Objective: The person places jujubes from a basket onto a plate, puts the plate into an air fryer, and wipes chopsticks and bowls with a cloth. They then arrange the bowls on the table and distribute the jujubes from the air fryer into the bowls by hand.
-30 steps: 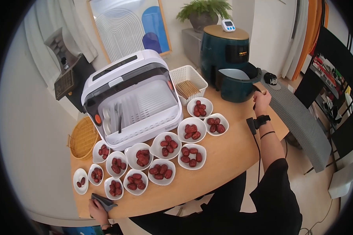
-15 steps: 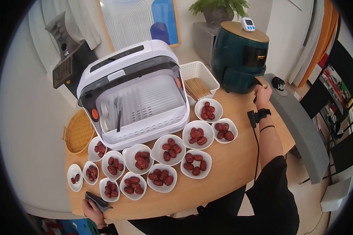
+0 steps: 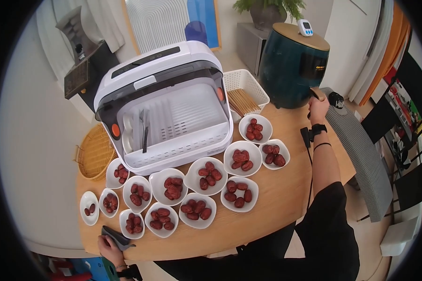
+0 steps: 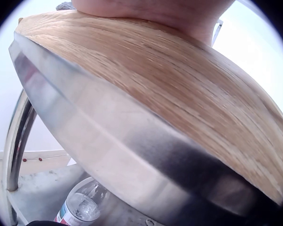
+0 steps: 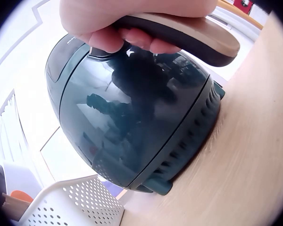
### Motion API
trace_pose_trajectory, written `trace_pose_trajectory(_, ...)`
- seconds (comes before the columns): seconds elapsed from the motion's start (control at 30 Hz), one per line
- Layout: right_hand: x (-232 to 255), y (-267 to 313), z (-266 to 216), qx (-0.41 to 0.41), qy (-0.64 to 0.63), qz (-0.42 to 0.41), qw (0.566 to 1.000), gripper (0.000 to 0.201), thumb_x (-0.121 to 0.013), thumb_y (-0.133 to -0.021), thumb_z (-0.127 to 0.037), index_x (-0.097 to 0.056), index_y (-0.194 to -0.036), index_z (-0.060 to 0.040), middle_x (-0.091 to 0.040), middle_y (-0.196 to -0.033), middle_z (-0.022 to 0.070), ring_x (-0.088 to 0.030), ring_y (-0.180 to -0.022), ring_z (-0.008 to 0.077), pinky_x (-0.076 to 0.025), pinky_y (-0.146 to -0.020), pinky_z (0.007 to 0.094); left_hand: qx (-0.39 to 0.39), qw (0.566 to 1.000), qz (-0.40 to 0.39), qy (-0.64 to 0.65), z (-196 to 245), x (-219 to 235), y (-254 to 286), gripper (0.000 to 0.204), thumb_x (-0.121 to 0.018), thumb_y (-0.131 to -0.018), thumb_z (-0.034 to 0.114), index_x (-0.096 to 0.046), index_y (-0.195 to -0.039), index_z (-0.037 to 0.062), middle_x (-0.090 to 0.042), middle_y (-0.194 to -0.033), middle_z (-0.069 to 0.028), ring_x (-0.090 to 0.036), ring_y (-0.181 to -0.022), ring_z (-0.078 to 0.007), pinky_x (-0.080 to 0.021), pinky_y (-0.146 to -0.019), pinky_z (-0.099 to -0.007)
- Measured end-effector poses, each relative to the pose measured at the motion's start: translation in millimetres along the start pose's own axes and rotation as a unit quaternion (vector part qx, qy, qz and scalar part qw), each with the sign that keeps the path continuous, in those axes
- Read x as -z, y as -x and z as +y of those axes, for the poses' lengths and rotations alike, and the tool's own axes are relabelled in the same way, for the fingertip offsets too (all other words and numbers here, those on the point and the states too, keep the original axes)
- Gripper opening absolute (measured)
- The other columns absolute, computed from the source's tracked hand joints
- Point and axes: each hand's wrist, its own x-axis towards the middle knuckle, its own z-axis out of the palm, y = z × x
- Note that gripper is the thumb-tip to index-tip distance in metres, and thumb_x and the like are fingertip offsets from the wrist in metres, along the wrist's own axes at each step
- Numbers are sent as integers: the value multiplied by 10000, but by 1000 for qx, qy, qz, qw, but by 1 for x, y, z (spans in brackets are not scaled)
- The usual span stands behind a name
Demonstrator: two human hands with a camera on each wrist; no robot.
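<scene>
On the right, my right hand grips the tan and black handle of a dark green air fryer. Its fingers curl under the handle, and the fryer's drawer sits flush in the body in the right wrist view. My left hand is at the table's near left corner, holding a folded dark grey cloth against the tabletop. Several white bowls of red dates stand between the hands; the bowl nearest the cloth is just beyond it.
A white dish sterilizer with a raised smoky lid stands behind the bowls. Beside it is a white perforated basket with wooden chopsticks. A woven tray lies at the left; a white timer sits on the fryer.
My right hand has pushed the air fryer's drawer from pulled out to fully in. The left hand stays on the cloth. The head view has shifted somewhat.
</scene>
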Motion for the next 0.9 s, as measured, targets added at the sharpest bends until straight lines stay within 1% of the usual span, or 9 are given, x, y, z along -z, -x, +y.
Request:
trace_pose_trajectory(0.2,17,7,-13,-75,63,-106,989,177,-607,-739,-71,-567,-900,-9,-569,-657,50,-540,-499,137,-409,-461,286,-3,1000,29,7,-4,-3,1,201,-536,-961,156,-510,-847,-8,-560,-789,-212,-546,-748,-418,-420,-672,-473)
trace_pose_trajectory(0.23,21,16,-22,-70,80,-121,987,109,-615,-786,-87,-555,-859,-32,-570,-685,49,-575,-584,160,-452,-566,313,-7,999,29,12,-6,-4,1,199,-540,-958,153,-511,-844,-7,-561,-787,-210,-545,-747,-417,-419,-671,-474)
trace_pose_trajectory(0.37,48,11,37,-6,200,-153,968,139,-620,-813,-124,-564,-882,-17,-623,-770,78,-635,-703,200,-490,-637,327,-24,999,36,7,-3,-1,1,189,-546,-951,146,-514,-844,-7,-558,-779,-207,-542,-738,-415,-418,-668,-474)
trace_pose_trajectory(0.47,63,51,2,67,327,-192,923,258,-621,-833,-164,-612,-1012,21,-672,-874,130,-669,-830,241,-515,-730,342,-19,999,35,14,-1,0,1,189,-558,-944,147,-516,-843,-7,-556,-775,-206,-541,-732,-414,-418,-671,-477)
trace_pose_trajectory(0.53,72,73,-14,-8,361,-245,900,430,-598,-851,-215,-602,-1176,66,-689,-984,239,-669,-1004,349,-524,-826,367,-20,999,39,14,-2,0,2,190,-563,-941,149,-518,-841,-8,-557,-774,-205,-541,-731,-410,-417,-673,-478)
trace_pose_trajectory(0.6,81,85,-3,43,382,-285,878,440,-598,-852,-212,-619,-1204,52,-698,-977,216,-686,-934,328,-532,-813,363,-25,999,43,14,-2,0,1,192,-568,-938,150,-520,-839,-8,-558,-773,-204,-540,-730,-406,-416,-676,-479)
trace_pose_trajectory(0.7,71,126,-47,7,333,-393,857,402,-601,-853,-201,-643,-1185,23,-704,-950,177,-696,-848,266,-542,-761,348,-18,998,47,32,-1,-2,2,193,-573,-933,151,-525,-836,-9,-559,-770,-202,-539,-730,-397,-415,-680,-478)
trace_pose_trajectory(0.77,64,143,-60,-128,240,-423,865,346,-601,-854,-187,-678,-1130,6,-698,-879,129,-675,-712,204,-540,-647,324,-14,999,36,37,-1,1,2,189,-571,-932,150,-531,-834,-7,-563,-768,-200,-537,-729,-392,-413,-679,-474)
trace_pose_trajectory(0.9,56,154,-60,-129,263,-476,829,324,-564,-860,-146,-683,-1119,7,-676,-800,100,-643,-620,169,-512,-548,297,-24,998,45,34,-6,-3,2,184,-573,-930,149,-537,-834,-4,-567,-768,-196,-537,-727,-393,-412,-675,-472)
